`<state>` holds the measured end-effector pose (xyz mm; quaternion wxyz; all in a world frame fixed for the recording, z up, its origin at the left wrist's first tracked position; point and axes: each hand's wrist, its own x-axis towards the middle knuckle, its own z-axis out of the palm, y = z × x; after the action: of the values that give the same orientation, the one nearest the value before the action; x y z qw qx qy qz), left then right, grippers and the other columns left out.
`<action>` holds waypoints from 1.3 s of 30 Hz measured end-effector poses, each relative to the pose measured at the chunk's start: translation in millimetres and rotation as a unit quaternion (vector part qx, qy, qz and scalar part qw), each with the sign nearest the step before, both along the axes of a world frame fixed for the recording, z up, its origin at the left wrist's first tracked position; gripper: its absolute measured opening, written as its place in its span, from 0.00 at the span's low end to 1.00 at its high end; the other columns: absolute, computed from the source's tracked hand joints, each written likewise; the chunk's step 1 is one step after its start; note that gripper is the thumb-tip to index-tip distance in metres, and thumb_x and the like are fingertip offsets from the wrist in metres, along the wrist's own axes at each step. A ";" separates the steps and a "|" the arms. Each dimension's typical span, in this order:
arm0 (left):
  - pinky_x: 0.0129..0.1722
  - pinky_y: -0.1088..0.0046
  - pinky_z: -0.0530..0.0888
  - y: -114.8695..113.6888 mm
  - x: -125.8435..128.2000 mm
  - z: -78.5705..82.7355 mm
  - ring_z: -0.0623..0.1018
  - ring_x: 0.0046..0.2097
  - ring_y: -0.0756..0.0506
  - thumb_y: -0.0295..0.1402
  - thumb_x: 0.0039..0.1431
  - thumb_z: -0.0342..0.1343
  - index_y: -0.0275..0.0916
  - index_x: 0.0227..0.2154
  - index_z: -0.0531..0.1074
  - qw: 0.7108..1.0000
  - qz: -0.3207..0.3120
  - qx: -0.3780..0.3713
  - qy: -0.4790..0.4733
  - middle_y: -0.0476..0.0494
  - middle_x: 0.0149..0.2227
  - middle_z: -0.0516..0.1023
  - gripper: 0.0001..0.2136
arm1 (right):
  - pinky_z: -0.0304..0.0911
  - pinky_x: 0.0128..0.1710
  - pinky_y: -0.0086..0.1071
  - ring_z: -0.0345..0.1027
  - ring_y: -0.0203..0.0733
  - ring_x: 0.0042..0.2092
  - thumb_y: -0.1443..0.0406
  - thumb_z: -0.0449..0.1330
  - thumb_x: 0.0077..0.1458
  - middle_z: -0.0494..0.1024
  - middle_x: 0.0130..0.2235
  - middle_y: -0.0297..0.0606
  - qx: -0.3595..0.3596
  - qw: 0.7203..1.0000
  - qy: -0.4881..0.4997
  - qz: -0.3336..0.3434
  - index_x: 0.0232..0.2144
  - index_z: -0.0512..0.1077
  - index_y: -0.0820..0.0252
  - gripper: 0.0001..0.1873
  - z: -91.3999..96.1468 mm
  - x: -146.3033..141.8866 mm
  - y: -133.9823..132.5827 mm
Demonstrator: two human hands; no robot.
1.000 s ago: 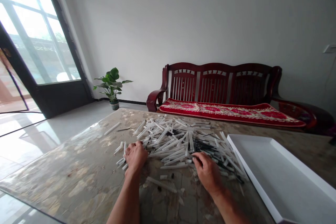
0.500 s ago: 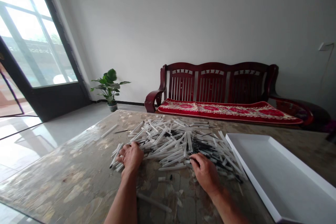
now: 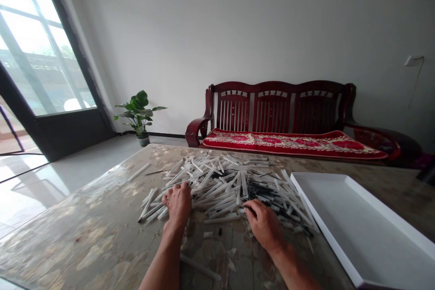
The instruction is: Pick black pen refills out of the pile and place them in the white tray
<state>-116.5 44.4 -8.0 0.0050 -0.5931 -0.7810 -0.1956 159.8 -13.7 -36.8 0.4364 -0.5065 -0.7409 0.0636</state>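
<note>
A loose heap of white pen barrels (image 3: 220, 206) lies on the table, with thin black pen parts (image 3: 263, 192) mixed in on its right side. My left hand (image 3: 178, 201) rests at the heap's near left, its fingers curled among the barrels; what they grip is hidden. At the near right edge, my right hand (image 3: 263, 222) is closed, thumb and forefinger pinching a small dark piece (image 3: 245, 207). Between my forearms lie a short white piece (image 3: 208, 234), a small black piece (image 3: 220, 231) and a single white tube (image 3: 201, 267).
A shallow white tray (image 3: 367, 226) stands right of the heap. Another barrel (image 3: 138, 171) and a thin dark rod (image 3: 154, 172) lie at the left on the patterned table (image 3: 84, 235). Beyond are a wooden bench (image 3: 272, 108), a potted plant (image 3: 137, 111) and a glass door (image 3: 64, 68).
My left hand has shifted right and slightly farther into the heap, uncovering barrels at the left. My right hand has barely moved. The view has turned slightly.
</note>
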 end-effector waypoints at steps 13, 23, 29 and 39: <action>0.38 0.71 0.72 -4.2 65.8 -1.3 0.77 0.37 0.45 0.33 0.65 0.53 0.44 0.43 0.78 0.899 -0.376 0.224 -0.020 0.45 0.34 0.78 0.10 | 0.63 0.31 0.29 0.74 0.41 0.32 0.54 0.46 0.66 0.80 0.29 0.36 -0.074 0.989 0.112 -0.067 0.37 0.76 0.55 0.22 10.1 0.3 1.9; 0.34 0.73 0.72 -13.2 83.4 2.3 0.76 0.34 0.47 0.33 0.64 0.56 0.43 0.44 0.78 0.856 -0.465 0.225 -0.004 0.46 0.31 0.79 0.09 | 0.53 0.27 0.29 0.65 0.40 0.25 0.47 0.45 0.64 0.72 0.21 0.33 -0.129 0.983 0.092 -0.097 0.23 0.67 0.55 0.26 17.9 5.3 6.8; 0.37 0.73 0.73 -12.3 83.2 -2.9 0.78 0.35 0.47 0.36 0.65 0.54 0.42 0.43 0.78 0.863 -0.462 0.202 -0.027 0.46 0.32 0.81 0.10 | 0.56 0.27 0.29 0.67 0.39 0.26 0.52 0.51 0.61 0.74 0.22 0.33 -0.098 0.987 0.100 -0.075 0.26 0.72 0.56 0.20 17.1 8.0 8.7; 0.39 0.72 0.73 -12.1 82.0 -2.7 0.79 0.38 0.46 0.36 0.66 0.52 0.43 0.41 0.78 0.881 -0.439 0.170 -0.046 0.45 0.34 0.82 0.10 | 0.64 0.29 0.29 0.71 0.40 0.29 0.54 0.52 0.63 0.79 0.28 0.36 -0.090 0.981 0.167 -0.036 0.36 0.76 0.57 0.18 16.7 9.4 8.8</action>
<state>-34.5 32.3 -10.8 -0.0162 -0.8554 -0.3950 -0.3348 169.1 -5.0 -20.1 0.5085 -0.5521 -0.6305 0.1977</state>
